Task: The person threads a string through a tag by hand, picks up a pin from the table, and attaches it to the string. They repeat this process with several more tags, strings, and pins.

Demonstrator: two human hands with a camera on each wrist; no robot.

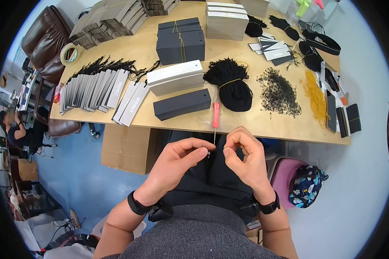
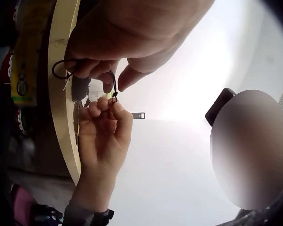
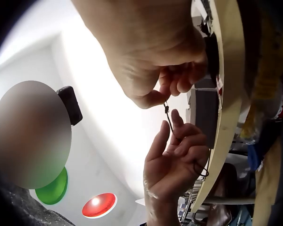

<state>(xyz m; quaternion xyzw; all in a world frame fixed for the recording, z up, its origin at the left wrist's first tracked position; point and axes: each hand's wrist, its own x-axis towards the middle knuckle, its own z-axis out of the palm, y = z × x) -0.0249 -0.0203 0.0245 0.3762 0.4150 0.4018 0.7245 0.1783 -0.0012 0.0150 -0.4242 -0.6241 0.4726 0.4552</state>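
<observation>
Over the lap, just in front of the table edge, my two hands work close together on a thin black cord (image 2: 114, 84). My left hand (image 1: 175, 159) holds the cord between its fingers; a loop of it sticks out behind them in both wrist views. Thumb and fingertips of my right hand (image 1: 247, 160) pinch the cord's end beside a small knot (image 3: 166, 108). The short stretch between the hands looks taut. What the right fingertips cover at the knot is mostly hidden. A red-handled tool (image 1: 216, 114) with a thin shaft points past the table edge, close above the hands.
On the wooden table (image 1: 246, 123) lie printed tags with cords (image 1: 93, 93), dark and white card stacks (image 1: 181, 103), a black cord bundle (image 1: 235, 93), small black pins (image 1: 278, 93) and yellow bands (image 1: 316, 99). A cardboard box (image 1: 125, 149) stands below.
</observation>
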